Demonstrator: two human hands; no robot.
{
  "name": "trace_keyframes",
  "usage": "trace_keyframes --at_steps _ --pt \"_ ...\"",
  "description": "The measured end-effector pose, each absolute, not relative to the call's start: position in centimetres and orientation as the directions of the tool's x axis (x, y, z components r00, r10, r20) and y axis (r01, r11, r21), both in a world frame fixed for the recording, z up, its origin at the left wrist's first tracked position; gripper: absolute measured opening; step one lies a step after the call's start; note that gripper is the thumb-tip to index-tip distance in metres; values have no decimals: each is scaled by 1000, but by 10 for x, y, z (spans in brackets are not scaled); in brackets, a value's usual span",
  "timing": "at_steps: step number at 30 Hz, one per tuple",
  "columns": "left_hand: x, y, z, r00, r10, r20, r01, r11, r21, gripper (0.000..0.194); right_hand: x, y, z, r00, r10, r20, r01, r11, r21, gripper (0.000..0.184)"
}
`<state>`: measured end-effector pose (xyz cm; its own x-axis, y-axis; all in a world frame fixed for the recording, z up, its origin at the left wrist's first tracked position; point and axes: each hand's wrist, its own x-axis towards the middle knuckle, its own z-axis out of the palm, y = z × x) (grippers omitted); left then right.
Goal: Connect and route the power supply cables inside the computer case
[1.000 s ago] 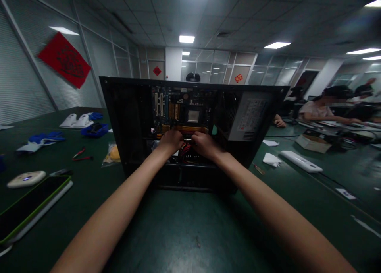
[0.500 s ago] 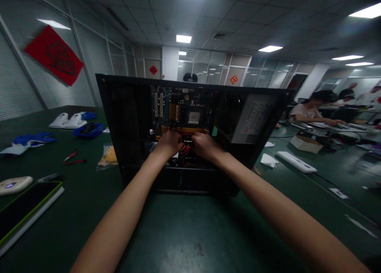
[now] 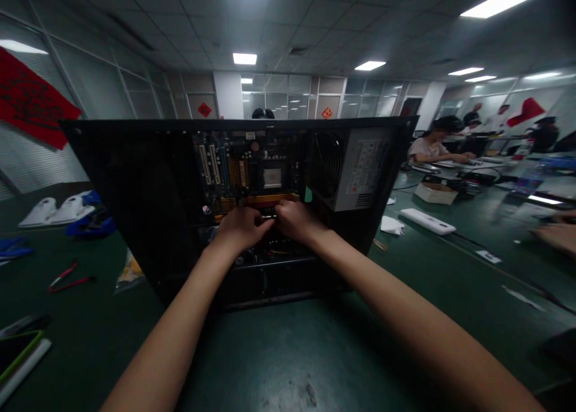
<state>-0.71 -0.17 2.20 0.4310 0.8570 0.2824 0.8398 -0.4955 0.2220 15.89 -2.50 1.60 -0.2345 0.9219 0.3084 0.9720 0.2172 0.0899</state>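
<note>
An open black computer case (image 3: 135, 202) stands upright before me on the green table (image 3: 270, 346). Inside it are a motherboard (image 3: 292, 151) with a processor socket (image 3: 272, 178), and a power supply (image 3: 365, 166) at upper right. Both my hands reach in at the board's lower edge, below the yellow and orange memory slots (image 3: 283, 198). My left hand (image 3: 240, 225) has curled fingers, its thumb pointing toward the right hand. My right hand (image 3: 297, 219) is closed, fingertips almost meeting the left thumb. Whatever the fingertips grip is hidden. Dark cables lie in shadow below.
Left of the case lie red-handled pliers (image 3: 69, 278), a plastic bag with something yellow (image 3: 130, 273), a blue tray (image 3: 92, 225) and white-and-blue gloves (image 3: 58, 211). At right are a white power strip (image 3: 427, 221) and a cardboard box (image 3: 435, 192). A person (image 3: 436, 145) sits farther back.
My view has turned right, so surroundings shift left, and the case looks larger. The left thumb now stretches toward the right hand. Red and black cables that showed between my hands are less visible.
</note>
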Motion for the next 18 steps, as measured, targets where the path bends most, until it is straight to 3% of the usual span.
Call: trace_keyframes --at_steps 4,7,13,18 --pt "-5 -6 20 459 864 207 869 -485 96 51 158 -25 17 -257 919 297 966 238 100 23" --pt "-3 -8 20 518 838 173 849 -528 9 44 160 -30 17 -249 914 321 968 234 85 24" --pt "-1 -10 20 500 845 192 861 -508 -7 41 169 -39 15 -116 932 345 987 147 -63 30" --pt "0 -9 20 495 848 191 866 -500 -27 41 168 -42 22 -8 961 276 999 19 -37 29"
